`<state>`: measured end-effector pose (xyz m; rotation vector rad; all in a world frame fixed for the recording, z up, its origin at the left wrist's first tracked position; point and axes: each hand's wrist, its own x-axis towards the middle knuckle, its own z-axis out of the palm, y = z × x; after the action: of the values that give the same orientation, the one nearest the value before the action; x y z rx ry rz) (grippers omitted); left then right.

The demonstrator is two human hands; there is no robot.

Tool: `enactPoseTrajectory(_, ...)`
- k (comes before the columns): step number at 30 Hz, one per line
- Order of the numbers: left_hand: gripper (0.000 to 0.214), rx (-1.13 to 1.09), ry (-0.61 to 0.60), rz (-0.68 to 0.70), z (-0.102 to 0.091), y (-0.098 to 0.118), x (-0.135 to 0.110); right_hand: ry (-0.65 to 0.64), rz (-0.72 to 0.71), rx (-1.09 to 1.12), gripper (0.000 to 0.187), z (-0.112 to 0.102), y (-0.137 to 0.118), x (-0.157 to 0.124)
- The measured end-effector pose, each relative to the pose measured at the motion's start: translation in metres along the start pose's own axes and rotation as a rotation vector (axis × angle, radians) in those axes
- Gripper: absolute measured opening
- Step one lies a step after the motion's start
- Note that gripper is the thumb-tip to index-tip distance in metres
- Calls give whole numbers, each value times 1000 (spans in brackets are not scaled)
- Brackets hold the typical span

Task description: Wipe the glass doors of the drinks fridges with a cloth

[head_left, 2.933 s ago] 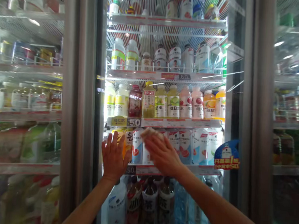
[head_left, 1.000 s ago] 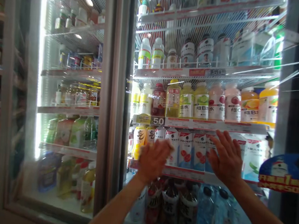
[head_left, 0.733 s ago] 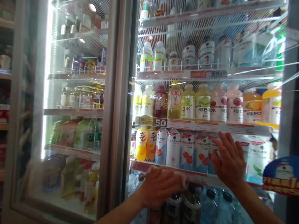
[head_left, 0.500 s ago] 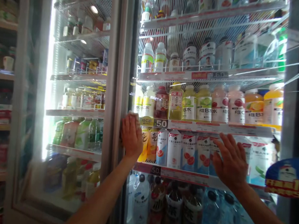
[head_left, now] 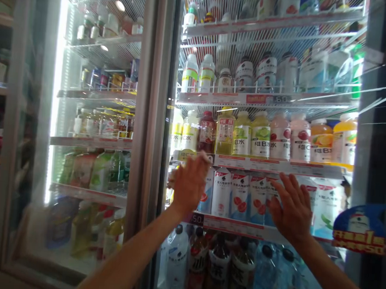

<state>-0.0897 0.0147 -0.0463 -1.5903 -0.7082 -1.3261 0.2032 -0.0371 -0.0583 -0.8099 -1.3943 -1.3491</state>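
My left hand (head_left: 190, 186) is held flat in front of the glass door (head_left: 331, 277), slightly blurred, covering part of the 50 price tag. A pale, crumpled piece of cloth (head_left: 205, 157) shows at its fingertips, mostly hidden by the hand. To the right, my right hand (head_left: 290, 208) has its fingers spread and palm toward the glass, with nothing seen in it. Behind the hands are white drink cartons (head_left: 221, 192) with red tops. On the shelf above stands a row of coloured juice bottles (head_left: 261, 134).
A metal door frame (head_left: 152, 115) rises left of my hands. Beyond it is another lit cooler with shelves (head_left: 90, 143) of drinks. A blue sticker (head_left: 360, 229) is on the right side. Dark-capped bottles (head_left: 219, 269) fill the lowest shelf. White glare streaks cross the upper right.
My left hand has moved right, away from the door frame and across the glass, with the pale cloth. My right hand stays in nearly the same place. The view has shifted slightly.
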Motion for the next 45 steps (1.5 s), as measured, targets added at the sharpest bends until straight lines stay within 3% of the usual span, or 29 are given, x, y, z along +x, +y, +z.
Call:
enactPoseTrajectory(2,53,-61,-137,466,0,15,-15,-3,-10,1,49,0,0,0)
enactPoseTrajectory(3,50,-80,-170,616,0,17,-15,-6,-15,2,48,0,0,0)
enactPoseTrajectory(4,49,-84,-173,666,0,14,-9,-8,-17,2,48,0,1,0)
enactPoseTrajectory(6,51,-55,-101,464,0,-2,19,-7,-16,3,48,-1,1,0)
enactPoseTrajectory(8,55,1,51,-26,2,-16,49,0,-11,4,47,-1,0,1)
enactPoseTrajectory(9,56,10,87,-161,4,-17,58,3,-8,4,47,-1,0,1)
enactPoseTrajectory(10,57,4,80,-178,5,-14,61,4,-4,3,48,-1,0,1)
enactPoseTrajectory(11,57,-16,34,-77,7,-7,58,2,-1,1,48,-1,0,1)
enactPoseTrajectory(14,53,-107,-176,581,8,18,37,-9,2,1,50,-1,0,1)
enactPoseTrajectory(15,52,-115,-209,711,8,21,33,-12,1,5,50,-1,0,1)
enactPoseTrajectory(16,51,-107,-209,730,8,19,35,-12,2,9,51,-1,0,1)
enactPoseTrajectory(17,51,-86,-178,635,7,13,40,-11,5,13,51,-1,0,1)
enactPoseTrajectory(20,55,-3,1,21,6,-7,63,-10,18,20,52,-1,-1,0)
enactPoseTrajectory(21,56,10,34,-98,7,-8,65,-8,20,22,52,-1,-1,0)
enactPoseTrajectory(22,57,7,34,-102,8,-5,62,-5,21,24,53,-1,-1,0)
enactPoseTrajectory(23,57,-12,7,11,8,2,56,-3,18,27,53,-1,-1,0)
enactPoseTrajectory(26,53,-101,-137,610,9,22,31,-3,8,31,52,-1,0,0)
enactPoseTrajectory(27,51,-109,-166,706,9,23,28,-6,7,28,52,-2,0,0)
enactPoseTrajectory(28,49,-97,-177,703,8,20,30,-8,6,25,52,-2,0,1)
enactPoseTrajectory(29,49,-70,-163,602,6,14,35,-7,7,22,51,-2,0,1)
enactPoseTrajectory(32,53,22,4,62,3,-6,53,-2,16,21,50,-2,0,1)
enactPoseTrajectory(33,54,30,45,-26,3,-7,53,-1,20,23,50,-2,-1,1)
enactPoseTrajectory(34,55,21,54,-11,3,-5,49,-3,23,24,49,-3,-1,1)
enactPoseTrajectory(35,56,-6,25,110,3,1,42,-5,24,25,49,-3,-1,1)
enactPoseTrajectory(38,49,-126,-154,672,3,15,20,-6,19,26,50,-2,-1,0)
enactPoseTrajectory(39,47,-142,-182,757,2,14,19,-6,19,25,50,-2,-1,0)
enactPoseTrajectory(41,48,-104,-145,642,-2,-2,26,-4,24,24,50,-2,-1,0)
enactPoseTrajectory(44,55,22,61,87,-7,-27,40,1,29,27,47,-2,-1,0)
enactPoseTrajectory(45,56,37,100,-8,-8,-29,40,1,30,27,47,-2,-1,0)
